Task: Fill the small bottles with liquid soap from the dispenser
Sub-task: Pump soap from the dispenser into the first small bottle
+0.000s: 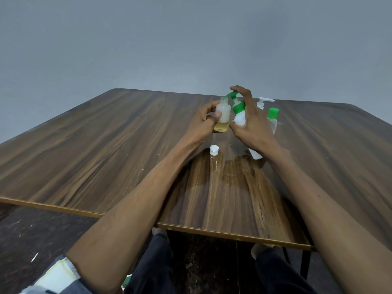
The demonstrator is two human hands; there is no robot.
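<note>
On the brown wood-grain worktop [106, 132], the left hand [203, 122] curls its fingers and thumb round a small translucent plastic bottle [223, 116] with a little yellow liquid at its bottom, held up off the surface. Below that bottle, a white round cap [214, 150] lies on the worktop. Just right of the small bottle, the right hand [248, 119] grips the white dispenser bottle with a green pump [239, 115], a finger on the pump head, whose spout meets the small bottle's mouth. Farther right stand a clear bottle with a white pump [263, 102] and a clear green-capped bottle [273, 117].
</note>
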